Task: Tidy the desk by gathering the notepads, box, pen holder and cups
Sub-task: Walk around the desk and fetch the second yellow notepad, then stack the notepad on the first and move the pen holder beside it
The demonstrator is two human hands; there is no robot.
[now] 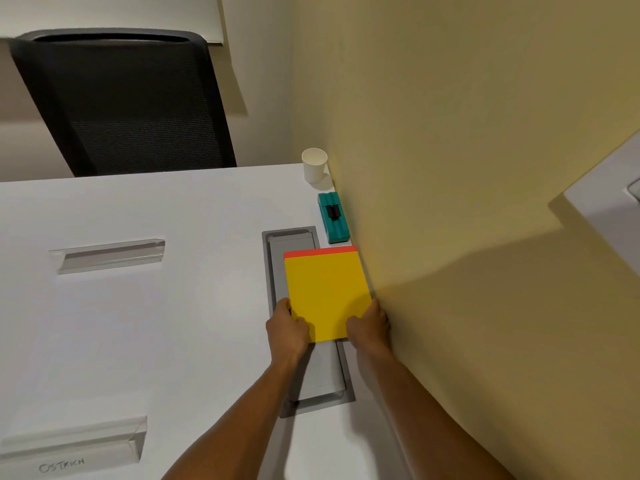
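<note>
A yellow notepad (327, 292) lies on top of an orange-red one (320, 252), of which only a strip shows at the far edge. The stack rests on the white desk (156, 323) against the yellow partition. My left hand (285, 323) grips the stack's near left corner and my right hand (369, 323) grips its near right corner. Beyond the stack a teal box (333, 218) with a black clip lies along the partition. A white paper cup (314, 165) stands upright at the desk's far corner. No pen holder is in view.
A grey cable hatch (294, 237) is set into the desk under the notepads. Two clear acrylic name stands (107, 255) (72, 445) sit to the left. A black mesh chair (121, 102) stands behind the desk. The yellow partition (467, 168) bounds the right side.
</note>
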